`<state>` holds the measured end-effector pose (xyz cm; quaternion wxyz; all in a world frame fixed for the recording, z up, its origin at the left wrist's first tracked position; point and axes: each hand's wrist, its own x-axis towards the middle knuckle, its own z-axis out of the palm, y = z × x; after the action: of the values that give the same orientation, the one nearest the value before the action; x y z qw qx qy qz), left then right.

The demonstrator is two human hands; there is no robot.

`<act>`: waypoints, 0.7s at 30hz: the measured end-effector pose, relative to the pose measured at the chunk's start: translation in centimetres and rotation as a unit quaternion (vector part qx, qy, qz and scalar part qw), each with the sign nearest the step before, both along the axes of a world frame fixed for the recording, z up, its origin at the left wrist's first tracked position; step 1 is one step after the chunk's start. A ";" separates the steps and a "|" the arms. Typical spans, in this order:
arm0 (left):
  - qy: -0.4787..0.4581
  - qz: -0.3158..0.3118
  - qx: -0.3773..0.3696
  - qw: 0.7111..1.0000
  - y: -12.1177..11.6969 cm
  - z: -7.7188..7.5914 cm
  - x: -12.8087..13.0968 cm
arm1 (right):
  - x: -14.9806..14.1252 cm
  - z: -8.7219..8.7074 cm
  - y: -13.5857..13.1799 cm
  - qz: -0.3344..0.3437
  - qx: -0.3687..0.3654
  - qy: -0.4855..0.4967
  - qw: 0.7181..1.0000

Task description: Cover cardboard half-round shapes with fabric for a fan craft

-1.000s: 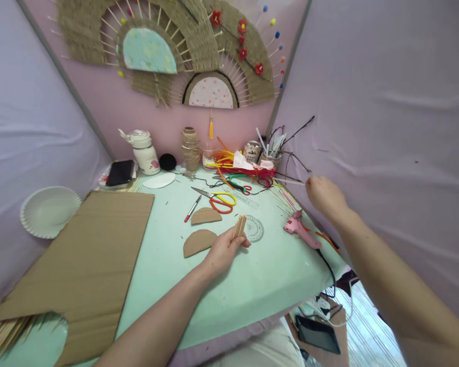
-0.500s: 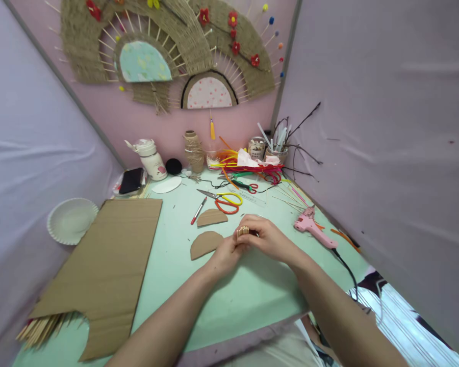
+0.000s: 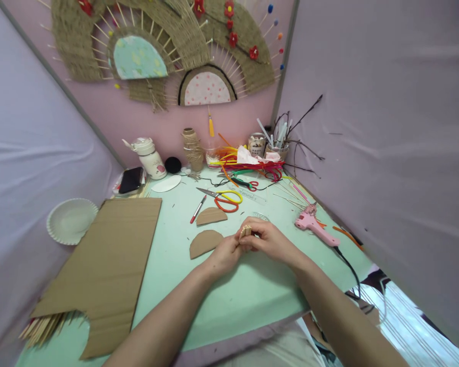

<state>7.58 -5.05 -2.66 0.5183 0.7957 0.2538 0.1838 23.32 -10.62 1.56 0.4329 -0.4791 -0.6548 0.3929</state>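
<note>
A small bundle of thin wooden sticks [image 3: 245,231] is gripped between my two hands, its pale ends showing in a row. My left hand [image 3: 228,254] is closed around it from below and the left. From the right, my right hand [image 3: 266,237] presses its fingers against the same bundle. Most of the sticks' length is hidden by the hands. Just left of my left hand lies a cardboard half circle [image 3: 205,243], with a second, smaller half circle [image 3: 211,216] behind it.
Scissors [image 3: 229,200] and a red-capped pen [image 3: 198,209] lie beyond the half circles. A pink glue gun [image 3: 315,227] rests at the right, its cord trailing off. Cut cardboard [image 3: 118,255] covers the left side, over more sticks [image 3: 42,329]. Twine [image 3: 193,149] stands at the back.
The bundle has turned slightly in my fingers, and its ends stand a little more upright. A clear round-edged item shows more behind my right hand. The camera view has shifted a little.
</note>
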 end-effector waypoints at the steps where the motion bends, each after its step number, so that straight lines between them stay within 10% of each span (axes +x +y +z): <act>1: 0.002 -0.003 0.000 1.000 0.0 0.0 0.0 | 0.0 0.0 0.0 0.003 -0.001 -0.005 1.000; 14: 0.010 -0.094 -0.042 0.995 0.7 0.8 -0.4 | 1.9 1.4 0.8 0.185 -0.069 -0.020 0.980; 21: -0.020 0.008 -0.033 0.999 0.1 0.7 -0.3 | -0.1 1.4 0.4 0.016 0.058 -0.139 0.988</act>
<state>7.25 -4.94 -1.92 0.5477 0.7724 0.2553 0.1956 23.17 -10.22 2.99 0.3579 -0.4928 -0.7379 0.2907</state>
